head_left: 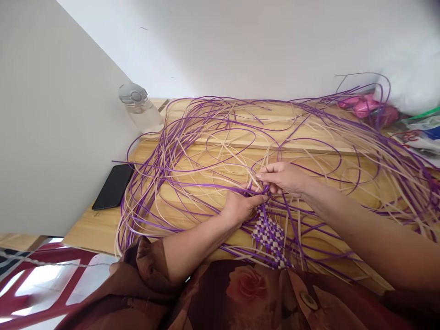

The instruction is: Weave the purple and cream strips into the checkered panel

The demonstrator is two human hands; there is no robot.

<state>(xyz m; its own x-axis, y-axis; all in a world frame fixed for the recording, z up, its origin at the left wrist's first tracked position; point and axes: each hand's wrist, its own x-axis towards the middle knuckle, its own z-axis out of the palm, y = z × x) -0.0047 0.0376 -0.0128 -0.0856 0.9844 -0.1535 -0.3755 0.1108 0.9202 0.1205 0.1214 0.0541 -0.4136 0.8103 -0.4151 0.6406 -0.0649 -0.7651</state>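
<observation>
A woven piece (270, 236) in a purple and cream checked pattern lies on the wooden table close to my body. Long loose purple and cream strands (165, 151) spread from it to both sides in wide loops. My left hand (242, 204) is closed at the top edge of the weave, its thumb pressed on the strands there. Just above and to the right, my right hand (280, 178) pinches a cream strand between thumb and fingers. Some fingertips of both hands are hidden among the strands.
A clear bottle with a grey lid (140, 107) stands at the back left, by the wall. A black phone (113, 187) lies on the table's left edge (85, 229). Pink bundles (366, 106) and plastic bags (412, 82) sit at the back right.
</observation>
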